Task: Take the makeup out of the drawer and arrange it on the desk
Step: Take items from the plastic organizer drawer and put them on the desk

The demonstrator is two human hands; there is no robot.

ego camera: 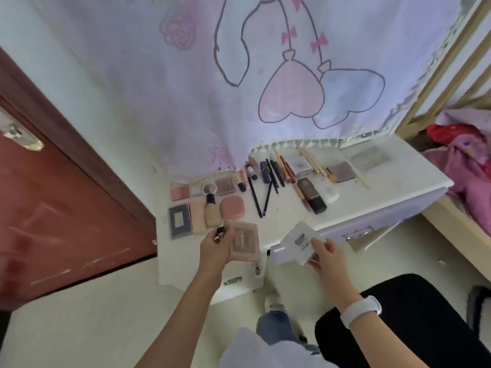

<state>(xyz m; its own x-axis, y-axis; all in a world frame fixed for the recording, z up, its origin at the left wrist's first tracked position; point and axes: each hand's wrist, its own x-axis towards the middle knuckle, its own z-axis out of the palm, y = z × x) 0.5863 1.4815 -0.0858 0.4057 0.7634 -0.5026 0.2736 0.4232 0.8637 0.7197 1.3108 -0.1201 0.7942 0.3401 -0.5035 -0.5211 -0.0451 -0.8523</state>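
My left hand (pixel 216 247) grips a pink-brown palette (pixel 244 240) and a small dark item just above the white desk's (pixel 385 187) front edge. My right hand (pixel 325 252) holds a clear flat packet with a dark label (pixel 301 239), with a pale bottle beside it, in front of the desk. Several makeup items lie in rows on the desk: a round pink compact (pixel 231 207), a foundation bottle (pixel 211 211), a grey palette (pixel 180 220), black pencils (pixel 261 193), a dark bottle (pixel 312 193). The drawer front (pixel 357 232) shows below the desk edge.
A red-brown door (pixel 53 208) stands at the left. A pale curtain with heart drawings (pixel 292 75) hangs behind the desk. A black stool (pixel 403 314) sits at lower right. A wooden bed frame with pink bedding (pixel 467 168) is at the right.
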